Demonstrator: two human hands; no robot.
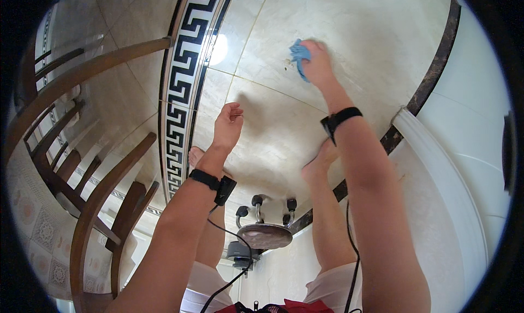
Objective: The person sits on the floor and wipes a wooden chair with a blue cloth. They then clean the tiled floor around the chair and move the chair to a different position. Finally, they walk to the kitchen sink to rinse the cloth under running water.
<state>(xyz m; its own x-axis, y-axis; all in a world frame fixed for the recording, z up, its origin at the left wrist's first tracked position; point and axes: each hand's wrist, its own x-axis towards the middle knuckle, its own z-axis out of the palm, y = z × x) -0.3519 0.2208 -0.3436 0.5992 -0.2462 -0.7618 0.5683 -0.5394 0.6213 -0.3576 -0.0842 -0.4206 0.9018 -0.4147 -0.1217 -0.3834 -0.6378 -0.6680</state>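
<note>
My right hand (319, 63) grips a crumpled blue cloth (300, 54) against the pale marbled floor tile (360, 30). Brown specks of debris (287, 64) lie on the tile just left of the cloth; whatever is under the cloth is hidden. My left hand (229, 124) hangs over the floor with loosely curled fingers and nothing in them. Its shadow falls on the tile to its right. Each wrist wears a black strap with a small device, and cables run back from them.
Dark wooden chairs (94, 67) stand at left, beyond a black-and-white Greek-key tile border (184, 71). A small round stool (266, 235) with black-tipped metal legs is between my legs. Along the right run a dark stone skirting strip (436, 63) and a white moulding (446, 165).
</note>
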